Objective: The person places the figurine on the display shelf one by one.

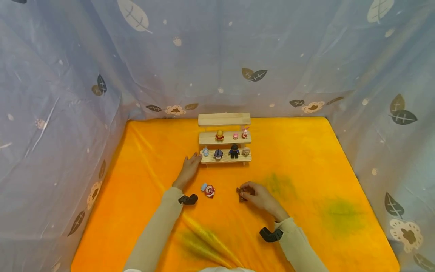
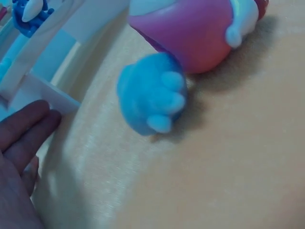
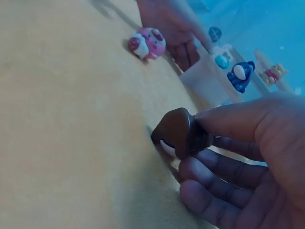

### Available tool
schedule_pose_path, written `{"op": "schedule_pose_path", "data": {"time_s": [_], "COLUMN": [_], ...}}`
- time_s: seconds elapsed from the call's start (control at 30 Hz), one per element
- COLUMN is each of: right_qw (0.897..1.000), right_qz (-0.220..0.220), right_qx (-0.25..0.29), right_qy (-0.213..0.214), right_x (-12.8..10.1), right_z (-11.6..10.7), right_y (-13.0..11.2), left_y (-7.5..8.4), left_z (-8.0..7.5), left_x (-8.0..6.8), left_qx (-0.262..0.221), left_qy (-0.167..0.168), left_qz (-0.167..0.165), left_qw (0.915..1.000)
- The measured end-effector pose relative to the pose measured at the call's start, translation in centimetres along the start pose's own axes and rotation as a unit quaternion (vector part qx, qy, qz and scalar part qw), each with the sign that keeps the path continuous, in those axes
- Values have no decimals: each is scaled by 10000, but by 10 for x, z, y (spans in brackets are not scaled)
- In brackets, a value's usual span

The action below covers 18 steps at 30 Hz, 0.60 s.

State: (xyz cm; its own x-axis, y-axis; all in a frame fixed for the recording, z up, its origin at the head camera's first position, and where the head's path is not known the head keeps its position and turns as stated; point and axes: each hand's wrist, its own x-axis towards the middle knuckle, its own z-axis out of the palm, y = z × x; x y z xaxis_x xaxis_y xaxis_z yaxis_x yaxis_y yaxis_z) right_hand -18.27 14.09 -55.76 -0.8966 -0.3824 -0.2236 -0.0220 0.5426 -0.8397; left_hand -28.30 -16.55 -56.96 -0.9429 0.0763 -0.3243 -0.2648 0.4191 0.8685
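Observation:
My right hand [image 1: 259, 197] pinches a small brown figurine [image 3: 175, 126] between thumb and fingers, close over the yellow cloth. The figurine's far side is hidden by the fingers. At the left end of a three-tier wooden shelf [image 1: 224, 119], my left hand [image 1: 188, 170] rests with fairly straight fingers against the side of the lowest tier. Between the hands lies a pink-and-white figurine [image 1: 209, 191], with a small light blue figurine [image 2: 151, 94] right beside it. Along the lowest tier stand a light blue figurine [image 1: 205, 151], a dark blue donkey figurine [image 1: 218, 154], a black-haired figure [image 1: 234, 151] and a beige figurine [image 1: 246, 151].
On the middle tier are a yellow bear in red [image 1: 219, 136], a tiny pink figurine [image 1: 235, 135] and a white-and-pink long-eared figurine [image 1: 245, 133]. Yellow-orange cloth [image 1: 299, 162] covers the table. Grey-blue leaf-patterned curtains [image 1: 204, 56] enclose its back and sides.

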Motion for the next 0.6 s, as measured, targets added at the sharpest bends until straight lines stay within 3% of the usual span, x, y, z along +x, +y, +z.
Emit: {"op": "schedule_pose_path", "data": {"time_s": [0.4,0.6], "right_qw": [9993,9990], "right_qz": [154,-125], "right_qx": [276,254], "right_qy": [200,360], "right_x": [-10,-12], "right_z": [1,-1], "right_y": [-2,-3], "left_y": [13,23], "left_z": [-13,-13], "left_x": [-5,-8], "left_qx": [171,272], "left_qy": [-416,-228], "left_qz": [11,-52], "left_qw": [9990,9994]}}
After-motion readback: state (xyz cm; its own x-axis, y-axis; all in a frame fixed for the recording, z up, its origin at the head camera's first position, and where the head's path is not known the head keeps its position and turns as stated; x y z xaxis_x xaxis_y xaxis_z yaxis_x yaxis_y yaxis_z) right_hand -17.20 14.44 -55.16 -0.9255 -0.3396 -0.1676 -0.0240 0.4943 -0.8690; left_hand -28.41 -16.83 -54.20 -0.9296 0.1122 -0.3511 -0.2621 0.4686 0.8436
